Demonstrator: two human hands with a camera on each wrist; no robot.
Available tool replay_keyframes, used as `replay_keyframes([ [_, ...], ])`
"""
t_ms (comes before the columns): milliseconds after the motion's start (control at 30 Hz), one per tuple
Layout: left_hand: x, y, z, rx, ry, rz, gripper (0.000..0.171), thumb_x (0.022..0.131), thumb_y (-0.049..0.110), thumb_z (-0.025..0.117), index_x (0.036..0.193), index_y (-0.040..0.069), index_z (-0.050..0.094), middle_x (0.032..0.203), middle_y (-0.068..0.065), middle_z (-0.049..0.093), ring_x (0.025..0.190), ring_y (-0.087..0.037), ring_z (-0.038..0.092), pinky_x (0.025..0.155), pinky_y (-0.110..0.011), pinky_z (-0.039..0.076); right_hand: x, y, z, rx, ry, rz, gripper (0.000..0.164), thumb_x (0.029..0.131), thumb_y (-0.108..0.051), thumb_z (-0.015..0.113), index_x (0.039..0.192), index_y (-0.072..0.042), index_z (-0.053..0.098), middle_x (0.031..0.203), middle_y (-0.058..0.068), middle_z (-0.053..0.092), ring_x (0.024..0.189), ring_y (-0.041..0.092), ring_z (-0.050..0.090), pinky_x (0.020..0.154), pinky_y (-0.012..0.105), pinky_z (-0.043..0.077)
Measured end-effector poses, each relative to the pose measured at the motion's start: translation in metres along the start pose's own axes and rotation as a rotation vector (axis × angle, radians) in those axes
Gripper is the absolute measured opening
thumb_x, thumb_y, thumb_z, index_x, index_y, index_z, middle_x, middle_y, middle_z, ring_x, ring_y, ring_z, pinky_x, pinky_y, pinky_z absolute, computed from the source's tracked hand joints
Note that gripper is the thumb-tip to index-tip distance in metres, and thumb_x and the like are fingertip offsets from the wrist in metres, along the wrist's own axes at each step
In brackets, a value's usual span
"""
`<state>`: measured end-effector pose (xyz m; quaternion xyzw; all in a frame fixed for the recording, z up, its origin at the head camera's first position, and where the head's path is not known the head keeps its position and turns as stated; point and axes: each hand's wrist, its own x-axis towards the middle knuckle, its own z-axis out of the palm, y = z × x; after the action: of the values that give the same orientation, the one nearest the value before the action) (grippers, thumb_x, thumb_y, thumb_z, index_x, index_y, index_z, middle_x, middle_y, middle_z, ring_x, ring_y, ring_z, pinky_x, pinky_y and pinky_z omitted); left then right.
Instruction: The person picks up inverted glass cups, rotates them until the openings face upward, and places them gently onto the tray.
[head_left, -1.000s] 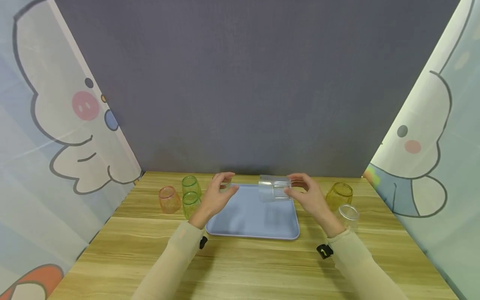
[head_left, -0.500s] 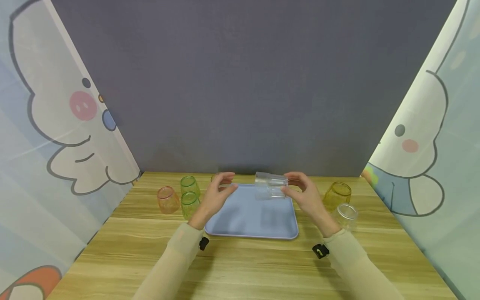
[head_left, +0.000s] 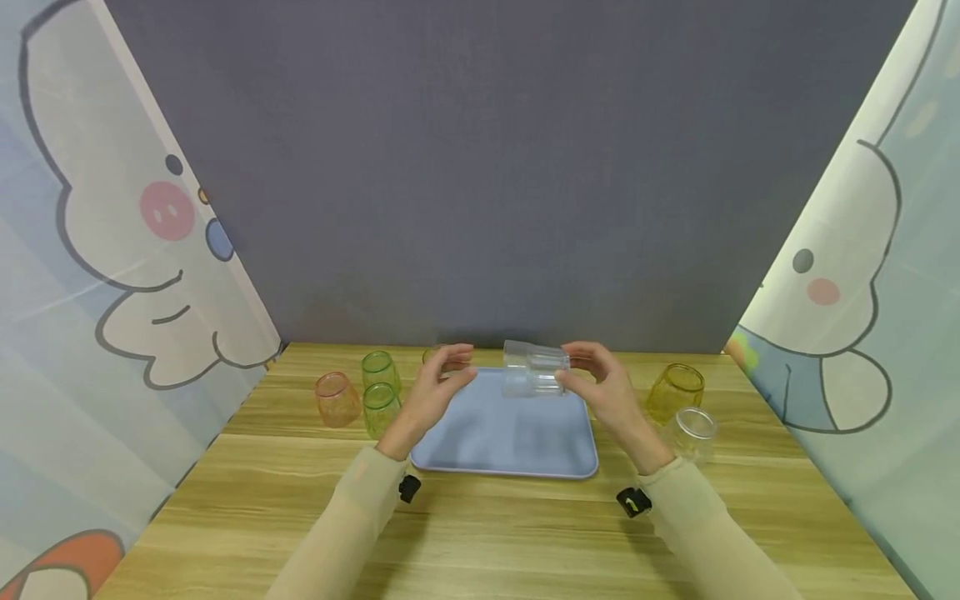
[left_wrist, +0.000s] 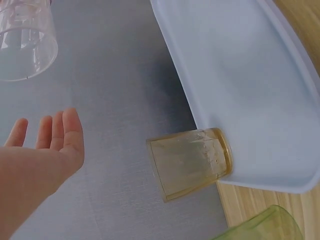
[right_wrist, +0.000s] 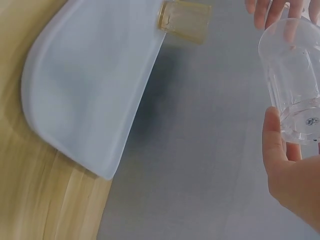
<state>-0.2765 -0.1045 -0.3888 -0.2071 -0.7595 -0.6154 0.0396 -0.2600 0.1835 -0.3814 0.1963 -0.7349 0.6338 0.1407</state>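
Right grip, right of centre in the head view: thumb and fingers pinch a clear glass at its base end. The glass lies on its side above the far part of the blue tray, its long axis running roughly across the frame, its mouth facing the left grip. The left grip, left of centre, is spread, holds nothing and stands apart from the mouth; the right is thus the nearer, being in contact. In the left wrist view, an amber glass appears below centre at the tray's corner. Writing: a small dark mark on the clear glass's base, right edge of the right wrist view, is illegible.
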Motion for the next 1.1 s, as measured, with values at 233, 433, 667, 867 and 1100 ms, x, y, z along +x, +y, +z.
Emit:
replay_keyframes([
  [233, -0.002, 0.002, 0.001, -0.043, -0.020, -0.008, 0.044, 0.104, 0.026, 0.059, 0.145, 0.011, 0.051, 0.141, -0.014, 0.050, 0.129, -0.029, 0.049, 0.107, -0.050, 0.041, 0.000, -0.001, 0.004, 0.036, 0.006, 0.008, 0.039, 0.092, 0.001, 0.071, 0.129, 0.006, 0.058, 0.125, 0.009, 0.059, 0.110, 0.015, 0.059, 0.084, 0.023, 0.055],
  [433, -0.002, 0.005, 0.002, -0.060, -0.030, 0.003, 0.045, 0.104, 0.025, 0.059, 0.146, 0.012, 0.049, 0.142, -0.013, 0.049, 0.129, -0.029, 0.049, 0.107, -0.050, 0.041, -0.001, -0.001, 0.007, 0.051, 0.005, -0.008, 0.040, 0.092, 0.002, 0.070, 0.129, 0.007, 0.057, 0.125, 0.015, 0.059, 0.109, 0.014, 0.058, 0.088, 0.023, 0.052],
  [667, -0.002, 0.008, 0.005, -0.105, -0.049, 0.027, 0.046, 0.103, 0.020, 0.059, 0.146, 0.007, 0.048, 0.143, -0.021, 0.047, 0.127, -0.032, 0.049, 0.107, -0.048, 0.042, -0.002, 0.001, 0.009, 0.063, -0.016, -0.011, 0.040, 0.092, 0.001, 0.070, 0.129, 0.009, 0.056, 0.121, 0.008, 0.060, 0.111, 0.016, 0.058, 0.092, 0.023, 0.050],
  [867, -0.003, 0.009, 0.006, -0.120, -0.064, 0.042, 0.047, 0.103, 0.020, 0.059, 0.146, 0.006, 0.047, 0.143, -0.023, 0.046, 0.128, -0.033, 0.048, 0.107, -0.049, 0.042, -0.003, 0.001, 0.012, 0.067, -0.026, -0.023, 0.039, 0.093, 0.000, 0.070, 0.129, 0.008, 0.057, 0.122, 0.007, 0.059, 0.112, 0.018, 0.057, 0.093, 0.023, 0.050],
  [1100, -0.004, 0.009, 0.008, -0.127, -0.088, 0.050, 0.049, 0.102, 0.020, 0.059, 0.147, 0.006, 0.046, 0.144, -0.018, 0.045, 0.132, -0.036, 0.046, 0.109, -0.049, 0.041, -0.004, -0.001, 0.017, 0.119, -0.021, -0.012, 0.040, 0.091, 0.004, 0.070, 0.128, 0.009, 0.057, 0.118, 0.005, 0.061, 0.110, 0.018, 0.058, 0.090, 0.023, 0.052],
])
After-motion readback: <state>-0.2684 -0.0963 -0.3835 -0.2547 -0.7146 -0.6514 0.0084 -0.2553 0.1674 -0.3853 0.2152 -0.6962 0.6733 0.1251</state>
